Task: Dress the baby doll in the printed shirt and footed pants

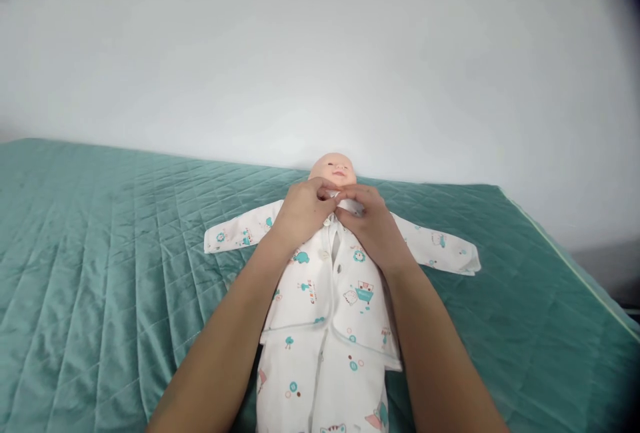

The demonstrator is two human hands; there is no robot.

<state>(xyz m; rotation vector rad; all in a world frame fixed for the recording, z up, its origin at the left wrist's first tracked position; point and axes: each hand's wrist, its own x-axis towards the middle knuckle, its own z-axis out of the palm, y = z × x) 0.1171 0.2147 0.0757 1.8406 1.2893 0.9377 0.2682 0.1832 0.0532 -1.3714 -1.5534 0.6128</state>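
Observation:
A baby doll (pixel 334 167) lies on its back on a teal quilted mattress (pixel 100 233), head toward the wall. It wears a white shirt (pixel 325 279) with a teal cartoon print and matching trousers (pixel 320 386); both sleeves are spread out sideways. My left hand (pixel 303 209) and my right hand (pixel 373 223) meet at the shirt's collar just under the doll's chin. Both pinch the collar fabric with curled fingers. The top of the shirt front is hidden under my hands.
A plain white wall (pixel 320 73) rises right behind the mattress. The mattress's right edge (pixel 575 273) runs diagonally toward the lower right, with a dark gap beyond it.

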